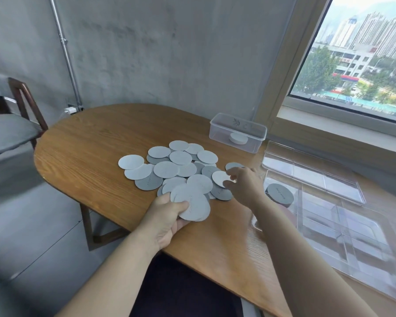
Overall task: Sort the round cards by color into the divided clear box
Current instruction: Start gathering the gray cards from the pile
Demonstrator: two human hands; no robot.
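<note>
Round cards (pixel 167 169) lie heaped, sorting midway; left hand (pixel 167 218) grips a pale stack (pixel 192 204); right hand (pixel 245 181) pinches one pale card (pixel 218 177); next, probably add it to that stack.

I am wearing the one camera on my head, and it is looking forward and down over the wooden table (pixel 89 145). It is sitting close enough that my forearms are filling the bottom of the frame, with my left hand (pixel 167 218) and right hand (pixel 245 184) landing near its middle. The wide lens is also taking in the concrete wall (pixel 169 53) ahead and the window (pixel 364 53) at upper right.
</note>
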